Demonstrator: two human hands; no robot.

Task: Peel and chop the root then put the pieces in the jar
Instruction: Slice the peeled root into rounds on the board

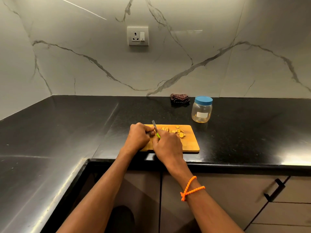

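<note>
Black worktop (67,132) wrapping round a corner under a veined marble wall. Left hand (139,135) curled over the left end of a wooden chopping board (190,143), fingertips pinching the dark uncut piece of root (149,133) against it. Knife (155,130) just to the right, grey blade pointing away toward the wall, green handle clasped in the right hand (168,145), fingers wrapped round it. Orange cord bracelet (191,188) on the right wrist. Cut yellow slices (178,132) heaped on the board beyond the right hand. Further right and back, apart from the board, a clear plastic jar (201,111) standing upright, blue lid on. Dark folded cloth (179,98) behind it by the wall.
</note>
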